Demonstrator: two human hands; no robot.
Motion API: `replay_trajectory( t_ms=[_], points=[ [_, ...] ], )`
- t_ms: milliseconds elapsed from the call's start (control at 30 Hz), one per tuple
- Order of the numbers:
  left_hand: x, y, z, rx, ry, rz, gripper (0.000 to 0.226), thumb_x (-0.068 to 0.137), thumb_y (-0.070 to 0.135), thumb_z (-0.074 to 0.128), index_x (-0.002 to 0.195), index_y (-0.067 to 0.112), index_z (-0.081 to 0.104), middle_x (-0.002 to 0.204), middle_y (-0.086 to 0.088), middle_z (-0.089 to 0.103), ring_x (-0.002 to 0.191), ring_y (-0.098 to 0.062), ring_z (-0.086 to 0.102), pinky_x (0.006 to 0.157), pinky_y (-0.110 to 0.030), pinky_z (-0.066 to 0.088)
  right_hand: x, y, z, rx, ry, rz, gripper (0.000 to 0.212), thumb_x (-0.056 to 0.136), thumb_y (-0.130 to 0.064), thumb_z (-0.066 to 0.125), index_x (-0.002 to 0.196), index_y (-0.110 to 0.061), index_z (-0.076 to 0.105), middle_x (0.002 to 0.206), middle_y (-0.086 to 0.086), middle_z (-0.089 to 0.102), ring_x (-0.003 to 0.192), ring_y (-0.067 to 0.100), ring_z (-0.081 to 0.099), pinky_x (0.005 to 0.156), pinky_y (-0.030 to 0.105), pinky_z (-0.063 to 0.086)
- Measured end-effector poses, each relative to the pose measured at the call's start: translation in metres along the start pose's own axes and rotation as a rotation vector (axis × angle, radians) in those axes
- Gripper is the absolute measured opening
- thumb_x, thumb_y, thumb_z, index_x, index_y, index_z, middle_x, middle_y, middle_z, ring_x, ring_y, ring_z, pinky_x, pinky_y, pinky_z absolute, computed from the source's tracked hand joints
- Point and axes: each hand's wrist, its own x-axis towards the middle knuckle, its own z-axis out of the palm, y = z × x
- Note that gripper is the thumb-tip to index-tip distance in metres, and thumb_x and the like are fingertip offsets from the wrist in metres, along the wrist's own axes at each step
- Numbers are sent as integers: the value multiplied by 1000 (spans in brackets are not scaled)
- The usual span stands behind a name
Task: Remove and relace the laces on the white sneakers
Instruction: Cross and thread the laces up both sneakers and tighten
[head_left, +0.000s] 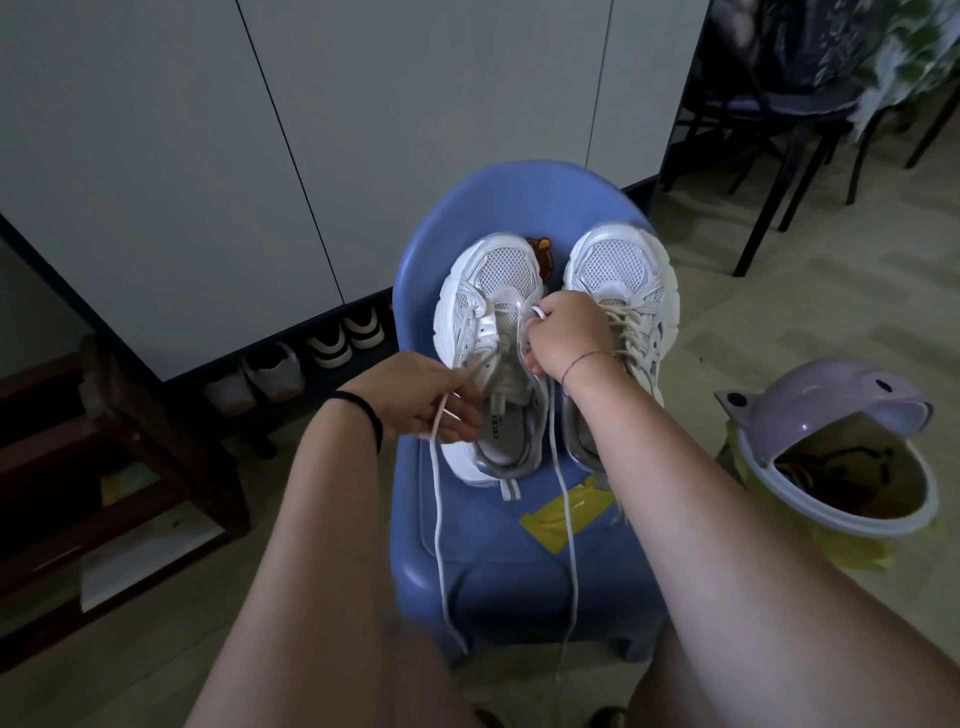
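left: your left hand pinches one lace end, which hangs down past the chair front. centre: left sneaker on the seat, toe away, with your right hand curled round a lace loop at its eyelets. right: right sneaker, laced, just beside it; bin on the floor.

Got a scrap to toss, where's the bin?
In the head view, the lilac bin sits on the floor just right of the blue chair.

White sneakers side by side, lace dangling.
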Motion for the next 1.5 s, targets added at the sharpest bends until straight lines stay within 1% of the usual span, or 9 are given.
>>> replay_trajectory(
  t_ms=[200,400,534,667,767,934,1200,1334,1501],
  points=[
    [4,-4,-7,110,-35,-74,38,99,32,52,85,0,65,79,-16,70,66,-20,65,71,-30,57,4,1,1,16,-13,21,19,87,-12,48,89,-2,64,84,18,69,79,36,68,75,48,59],
    [33,-2,-5,57,397,258,33,94,37,60,80,7,65,77,-12,65,60,-17,54,66,-30,50,5,1,2,4,-11,22,20,88,-9,46,92,0,64,85,19,69,80,36,68,74,48,59],
    [45,6,17,64,482,423,23,92,30,63,79,11,65,66,1,62,57,-9,51,64,-23,47,3,1,2,6,-6,11,21,89,-11,47,96,0,64,88,20,69,82,36,68,75,48,59],
    [52,1,18,9,559,398,25,92,29,65,74,11,64,63,3,59,58,-7,50,63,-16,47,4,2,2,2,-7,4,21,89,-11,47,95,0,64,86,20,69,81,36,68,75,48,58],
    [55,-5,8,-195,455,328,24,92,17,64,70,9,64,75,-8,65,76,-21,60,86,-39,55,5,3,2,9,-23,7,23,90,-10,48,103,1,63,86,22,68,82,38,68,76,48,58],
    [48,-6,1,-405,252,286,22,98,3,50,76,3,54,93,-12,66,85,-19,66,78,-23,58,8,2,3,-24,-27,28,21,91,-8,48,102,1,63,88,21,69,83,35,68,77,46,58],
    [41,-12,-11,-658,43,250,25,102,4,39,80,4,52,105,-16,67,96,-21,68,80,-27,59,10,1,3,-49,-36,41,23,92,-6,46,107,2,62,91,21,69,87,35,68,80,46,57],
    [19,-8,-12,-266,167,180,23,97,14,55,79,3,64,69,-6,67,61,-13,64,56,-19,55,9,2,3,-32,-33,24,22,91,-7,47,102,3,63,90,22,69,86,35,68,79,46,58],
    [-20,-6,-10,-32,-25,50,25,99,17,53,87,0,66,76,-15,72,63,-20,72,54,-21,56,9,1,3,-41,-40,3,20,88,-9,50,93,4,64,85,21,70,82,36,69,76,45,59]
  ],
)
